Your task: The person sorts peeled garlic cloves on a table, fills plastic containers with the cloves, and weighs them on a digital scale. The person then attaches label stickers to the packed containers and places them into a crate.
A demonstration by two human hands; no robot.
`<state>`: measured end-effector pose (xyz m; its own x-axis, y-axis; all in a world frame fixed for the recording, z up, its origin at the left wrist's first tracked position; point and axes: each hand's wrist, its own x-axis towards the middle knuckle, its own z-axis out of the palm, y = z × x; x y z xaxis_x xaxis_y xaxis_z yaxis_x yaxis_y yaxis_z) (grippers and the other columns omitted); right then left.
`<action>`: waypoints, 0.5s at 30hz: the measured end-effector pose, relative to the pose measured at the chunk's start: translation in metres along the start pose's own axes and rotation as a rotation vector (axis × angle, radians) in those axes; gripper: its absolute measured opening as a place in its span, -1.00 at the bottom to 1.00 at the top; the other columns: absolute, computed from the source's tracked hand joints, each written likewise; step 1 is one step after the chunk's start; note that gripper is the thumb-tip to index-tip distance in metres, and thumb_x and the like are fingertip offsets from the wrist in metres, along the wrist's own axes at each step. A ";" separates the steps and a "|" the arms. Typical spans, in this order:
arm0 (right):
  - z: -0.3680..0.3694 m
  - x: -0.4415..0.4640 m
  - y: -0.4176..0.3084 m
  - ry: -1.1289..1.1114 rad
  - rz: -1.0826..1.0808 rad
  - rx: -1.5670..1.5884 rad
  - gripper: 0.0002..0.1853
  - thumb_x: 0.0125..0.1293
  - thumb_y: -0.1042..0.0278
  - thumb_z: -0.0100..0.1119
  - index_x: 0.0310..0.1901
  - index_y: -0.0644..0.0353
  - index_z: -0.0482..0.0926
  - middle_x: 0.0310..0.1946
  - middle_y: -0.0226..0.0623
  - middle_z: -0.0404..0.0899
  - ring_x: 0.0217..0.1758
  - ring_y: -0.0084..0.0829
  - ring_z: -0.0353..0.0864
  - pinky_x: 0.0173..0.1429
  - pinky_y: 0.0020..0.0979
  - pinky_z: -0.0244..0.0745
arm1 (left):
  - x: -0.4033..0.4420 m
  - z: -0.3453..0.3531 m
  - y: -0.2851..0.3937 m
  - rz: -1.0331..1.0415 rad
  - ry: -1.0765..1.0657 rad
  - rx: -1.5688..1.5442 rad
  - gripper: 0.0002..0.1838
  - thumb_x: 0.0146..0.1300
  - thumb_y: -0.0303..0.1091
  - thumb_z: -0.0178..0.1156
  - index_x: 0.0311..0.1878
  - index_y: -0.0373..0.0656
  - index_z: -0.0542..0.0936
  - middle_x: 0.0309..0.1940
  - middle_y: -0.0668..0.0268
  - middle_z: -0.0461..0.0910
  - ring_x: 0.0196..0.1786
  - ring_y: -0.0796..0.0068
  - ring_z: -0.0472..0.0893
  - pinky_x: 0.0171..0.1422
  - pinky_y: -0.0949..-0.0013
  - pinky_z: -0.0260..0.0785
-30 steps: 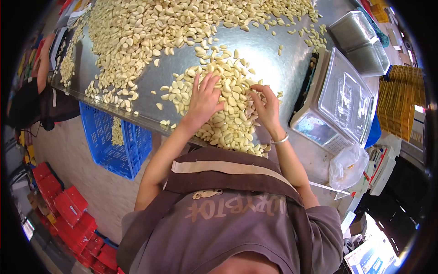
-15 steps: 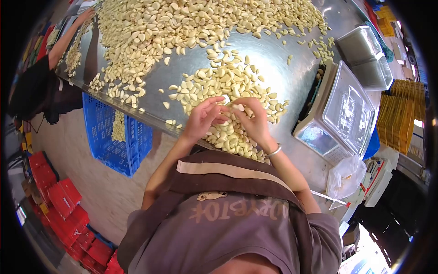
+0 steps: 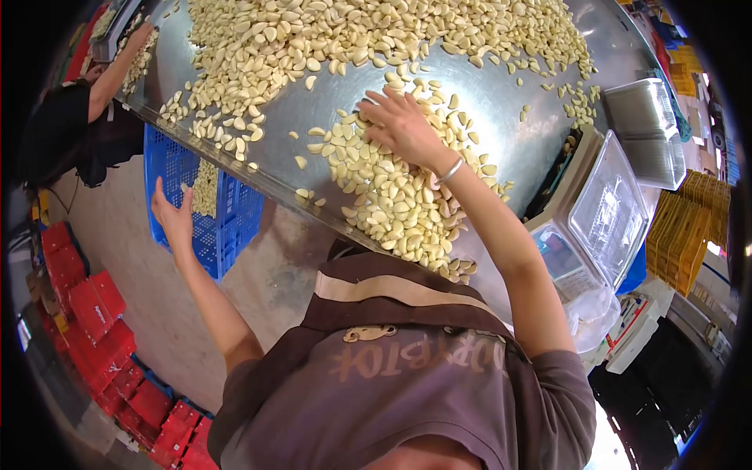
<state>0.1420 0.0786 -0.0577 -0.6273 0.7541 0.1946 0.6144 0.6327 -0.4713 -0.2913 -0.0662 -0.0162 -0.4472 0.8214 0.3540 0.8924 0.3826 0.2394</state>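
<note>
Peeled garlic cloves lie in a small pile (image 3: 392, 207) at the near edge of the metal table (image 3: 274, 168), in front of my body. My right hand (image 3: 403, 129), with a bracelet at its wrist, is over the far side of this pile, fingers spread and palm down. Off the table to the left, my left hand (image 3: 174, 213) reaches over the blue crate (image 3: 244, 223) with thumb and fingers apart. A pale clove (image 3: 186, 188) shows by its fingertips, apparently loose. More cloves (image 3: 205, 188) are inside the crate.
A large heap of garlic cloves (image 3: 313, 39) covers the table's far side. At right are a scale (image 3: 560, 254) with a clear plastic tray (image 3: 607, 211), and stacked clear containers (image 3: 646, 125). Another person's arm (image 3: 113, 74) is at upper left. Red crates (image 3: 98, 313) line the floor.
Both hands were together over the small pile. My left hand has swung left and down to the blue crate and opened; my right hand has moved up the pile and spread its fingers.
</note>
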 end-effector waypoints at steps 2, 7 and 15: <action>0.014 -0.014 0.000 -0.183 -0.048 -0.213 -0.42 0.31 -0.20 -0.15 0.32 -0.25 0.19 0.36 -0.33 0.12 0.45 -0.24 0.00 0.47 0.02 -0.23 | 0.005 -0.010 0.036 -0.039 -0.113 -0.313 -0.59 0.18 -0.37 0.22 0.10 -0.24 0.46 0.06 0.08 0.43 0.14 0.24 0.39 0.23 0.31 0.21; -0.008 -0.052 0.016 -0.158 -0.032 -0.395 -0.40 0.30 -0.30 -0.25 0.33 -0.35 0.16 0.38 -0.36 0.09 0.47 -0.26 -0.06 0.46 0.05 -0.27 | -0.021 -0.007 0.157 0.259 -0.322 -0.533 -0.67 0.12 -0.45 0.22 0.00 -0.22 0.51 0.02 0.17 0.45 0.13 0.24 0.41 0.26 0.30 0.20; -0.039 -0.139 -0.017 -0.179 0.185 -0.234 -0.36 0.22 -0.28 -0.06 0.33 -0.38 0.17 0.41 -0.34 0.00 0.48 -0.17 -0.08 0.44 0.15 -0.28 | -0.103 0.049 0.261 1.137 -0.865 -0.484 -0.44 0.07 -0.02 0.23 0.20 0.23 0.43 0.36 0.20 0.10 0.41 0.10 0.06 0.43 -0.08 -0.15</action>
<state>0.2374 -0.0303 -0.0436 -0.5565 0.8299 -0.0396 0.8054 0.5272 -0.2708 -0.0098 -0.0302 -0.0340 0.7754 0.6305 -0.0349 0.5457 -0.6413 0.5394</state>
